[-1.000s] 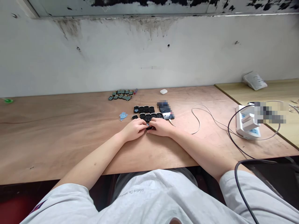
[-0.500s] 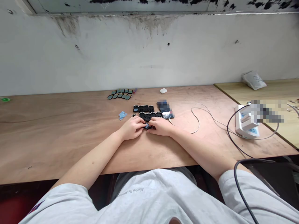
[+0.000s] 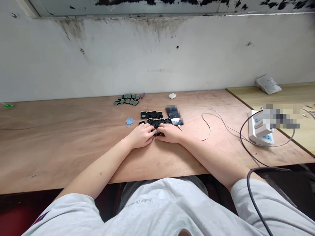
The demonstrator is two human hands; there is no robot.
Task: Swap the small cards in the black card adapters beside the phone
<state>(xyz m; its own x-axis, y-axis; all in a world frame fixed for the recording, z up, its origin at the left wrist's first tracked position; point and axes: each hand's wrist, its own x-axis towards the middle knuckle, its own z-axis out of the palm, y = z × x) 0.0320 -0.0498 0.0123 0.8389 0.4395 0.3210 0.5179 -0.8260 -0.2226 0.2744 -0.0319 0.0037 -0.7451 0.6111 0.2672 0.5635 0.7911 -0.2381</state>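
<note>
Between my two hands is a small black plastic housing with a bit of blue in it, mostly hidden by the fingers. My left hand grips its left side, fingers closed and fingertips over the blue part. On the other side my right hand pinches the housing's right edge. Just beyond the hands lies a near row of similar black housings, partly covered by the fingers. Behind it is a far row of black housings, its leftmost one showing blue. Left of these rests a small pile of light blue pieces.
Several greenish-grey boards lie at the back beside a small pen-like tool. A phone with a white cable sits right of the housings. A white case is behind. A power strip and loose cables occupy the right.
My left hand has shifted slightly right, and its fingertips now cover more of the blue part. My right hand stays nearly in place.
</note>
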